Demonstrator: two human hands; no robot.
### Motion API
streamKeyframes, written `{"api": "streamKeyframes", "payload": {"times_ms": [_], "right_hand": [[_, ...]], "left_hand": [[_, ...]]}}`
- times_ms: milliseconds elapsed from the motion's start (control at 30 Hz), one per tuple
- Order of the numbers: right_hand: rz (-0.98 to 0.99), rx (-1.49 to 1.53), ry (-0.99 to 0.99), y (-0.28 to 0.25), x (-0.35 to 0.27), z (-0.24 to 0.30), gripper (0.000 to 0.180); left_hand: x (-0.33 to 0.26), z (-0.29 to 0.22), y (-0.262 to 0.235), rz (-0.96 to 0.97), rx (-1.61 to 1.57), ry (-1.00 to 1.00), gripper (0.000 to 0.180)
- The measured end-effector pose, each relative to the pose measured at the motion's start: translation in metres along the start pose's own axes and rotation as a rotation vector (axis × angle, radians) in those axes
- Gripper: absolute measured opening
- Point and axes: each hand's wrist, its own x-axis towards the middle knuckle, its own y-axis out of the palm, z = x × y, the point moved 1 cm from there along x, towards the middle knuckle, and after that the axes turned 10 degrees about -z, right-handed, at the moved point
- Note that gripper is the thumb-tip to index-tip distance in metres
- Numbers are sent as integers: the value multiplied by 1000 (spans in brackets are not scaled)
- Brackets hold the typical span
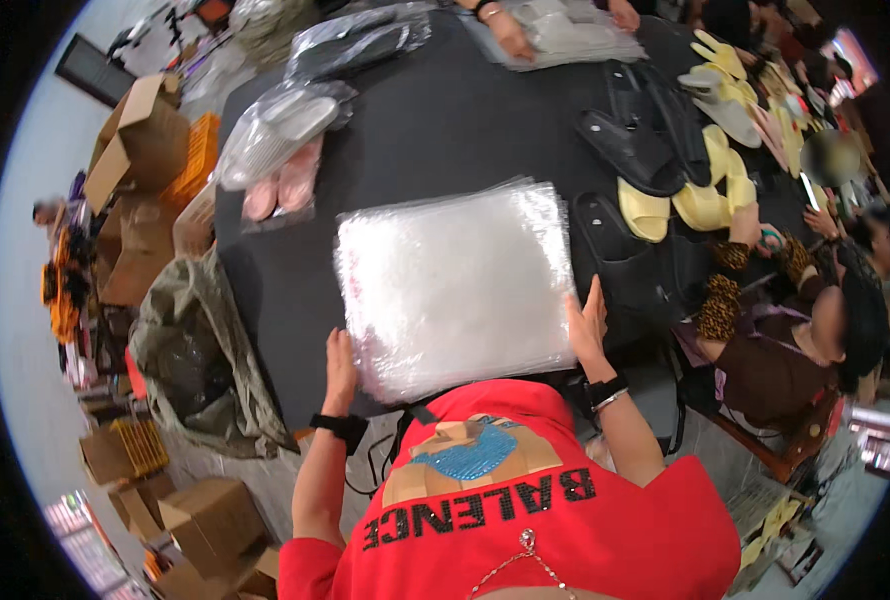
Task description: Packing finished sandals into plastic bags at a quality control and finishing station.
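A stack of clear plastic bags (pixel 455 285) lies on the black table right in front of me, its edges slightly uneven. My left hand (pixel 340 368) rests along the stack's lower left edge, fingers stretched out and not wrapped around anything. On the opposite side, my right hand (pixel 586 322) touches the right edge with fingers straight and the thumb apart. Just beyond my right hand are black slippers (pixel 620 240), and pale yellow slippers (pixel 644 210) lie next to them.
Bagged slippers, grey (pixel 283 135), pink (pixel 287 185) and black (pixel 360 50), lie on the table's left and far side. Across it, another person's hand (pixel 508 35) touches more plastic bags (pixel 565 40). A person (pixel 785 350) sits at right. Cardboard boxes (pixel 145 140) stand left.
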Motion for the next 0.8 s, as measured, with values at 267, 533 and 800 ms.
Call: {"api": "streamKeyframes", "payload": {"times_ms": [267, 533, 800], "right_hand": [[171, -87, -101, 20, -17, -22, 76], [114, 97, -165, 16, -8, -22, 72], [96, -43, -98, 7, 0, -7, 70]], "left_hand": [[-7, 23, 13, 54, 178, 159, 73], [-14, 19, 9, 89, 165, 162, 72], [9, -17, 11, -125, 361, 399, 66]]}}
